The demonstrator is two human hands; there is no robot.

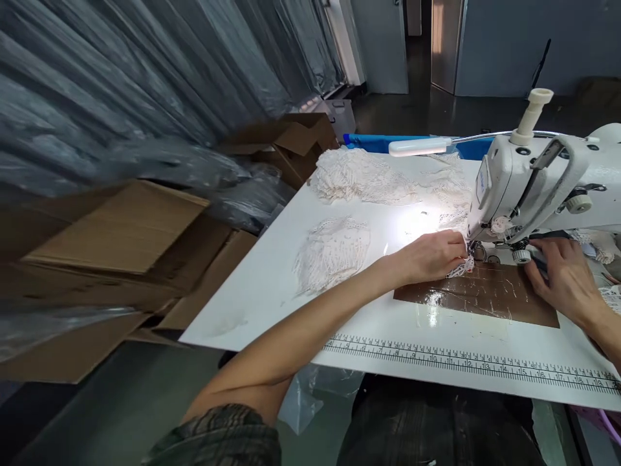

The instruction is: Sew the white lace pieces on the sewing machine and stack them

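My left hand (439, 255) is closed on a piece of white lace (460, 266) beside the needle area of a white sewing machine (504, 188). The fingertips are close to the presser foot, and the machine's head partly hides them. To the right of the needle, my right hand (565, 275) rests with curled fingers at a dark piece (542, 262) on the machine bed; what exactly it grips is unclear. Beneath both hands lies a shiny brown sheet (478, 294), taped to the white tabletop (272, 323).
A heap of white lace (361, 176) and a smaller lace pile (334, 252) lie left of the machine. A lamp (420, 147) lights the work. A ruler strip (466, 364) runs along the front edge. Cardboard boxes (121, 226) stand at the left.
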